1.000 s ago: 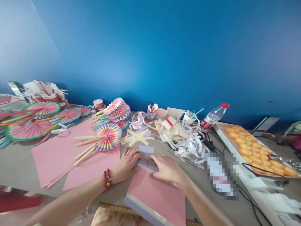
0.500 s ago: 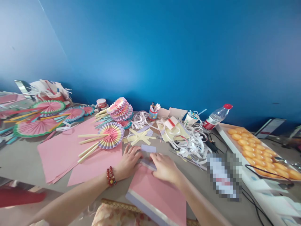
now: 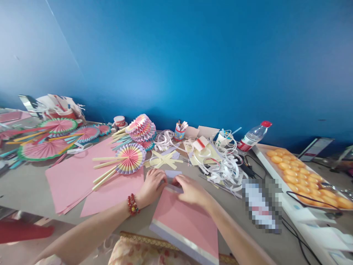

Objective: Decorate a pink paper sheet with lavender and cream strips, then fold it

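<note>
A pink sheet of paper (image 3: 183,221) with a white band and a lilac strip along its near edge lies in front of me on the grey table. My left hand (image 3: 153,187) is at its far left corner, fingers curled and closed on the far edge. My right hand (image 3: 191,192) lies over the far part of the sheet, its fingers bent and closed on the same edge. Between the hands a bit of lilac edge shows; the fingertips are partly hidden. Just beyond them lies a small lilac paper piece (image 3: 173,173).
Pink sheets (image 3: 110,198) and a pleated paper fan (image 3: 130,158) lie to the left, with more fans (image 3: 44,149) farther off. Beyond my hands are yellow strips (image 3: 165,159). White paper strips (image 3: 226,176), a plastic bottle (image 3: 253,136) and a tray of orange ovals (image 3: 303,176) stand right.
Both hands' fingers have drawn in and curled more at the sheet's far edge. The right fingertips have shifted slightly left. The sheet lies in nearly the same place.
</note>
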Demonstrator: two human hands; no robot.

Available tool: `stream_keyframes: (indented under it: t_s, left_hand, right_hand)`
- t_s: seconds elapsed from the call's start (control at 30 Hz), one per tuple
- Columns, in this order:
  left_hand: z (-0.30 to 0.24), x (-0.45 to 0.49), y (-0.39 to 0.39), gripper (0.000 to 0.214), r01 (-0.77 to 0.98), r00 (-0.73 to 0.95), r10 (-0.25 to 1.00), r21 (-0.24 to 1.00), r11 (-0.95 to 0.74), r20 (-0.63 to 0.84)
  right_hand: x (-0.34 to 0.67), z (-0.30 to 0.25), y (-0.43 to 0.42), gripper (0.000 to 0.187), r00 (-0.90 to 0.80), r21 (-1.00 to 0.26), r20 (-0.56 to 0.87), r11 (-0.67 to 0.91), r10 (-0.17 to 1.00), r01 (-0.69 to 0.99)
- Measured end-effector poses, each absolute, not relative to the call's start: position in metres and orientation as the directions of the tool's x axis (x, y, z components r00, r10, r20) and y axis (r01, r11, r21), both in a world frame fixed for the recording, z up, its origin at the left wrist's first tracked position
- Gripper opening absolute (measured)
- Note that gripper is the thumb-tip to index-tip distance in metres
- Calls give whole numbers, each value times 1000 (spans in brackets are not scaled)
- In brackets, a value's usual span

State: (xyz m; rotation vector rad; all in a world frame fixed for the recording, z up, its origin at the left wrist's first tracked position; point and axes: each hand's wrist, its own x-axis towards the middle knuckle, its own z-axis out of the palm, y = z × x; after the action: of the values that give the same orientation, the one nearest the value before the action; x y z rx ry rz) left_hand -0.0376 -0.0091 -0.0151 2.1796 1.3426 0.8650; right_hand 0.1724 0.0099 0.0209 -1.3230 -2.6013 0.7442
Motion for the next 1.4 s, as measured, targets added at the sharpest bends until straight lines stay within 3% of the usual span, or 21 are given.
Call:
stream_keyframes:
  t_s: [0.1,0.33,0.6,0.73,0.83,1.4]
  left_hand:
    - [-12,-40,-5,11,537,257,932,764,-357,254]
    - [-4,-48,9,33,307,172,978,937,-166,118]
    - [-17,-39,20,40,125,147,989,991,-40,21]
    - [-19,-39,22,39,46,141,990,999,-21,15]
    - [-20,-42,22,36,8,138,990,1000,-23,21]
    - [-31,-44,13,21,-20,59,998,999,36,-35]
  right_hand:
    - [168,26,18,10,-599,-554,-68,469,798,688]
    - [168,42,51,13,-674,-618,-1,530,738,581]
    - [163,47,72,26,-614,-534,155,589,774,607]
    - [148,45,59,9,-677,-398,275,722,682,566]
    - [141,38,54,9,-721,-326,298,777,625,539]
    - [136,26,52,11,-736,-258,361,820,573,511]
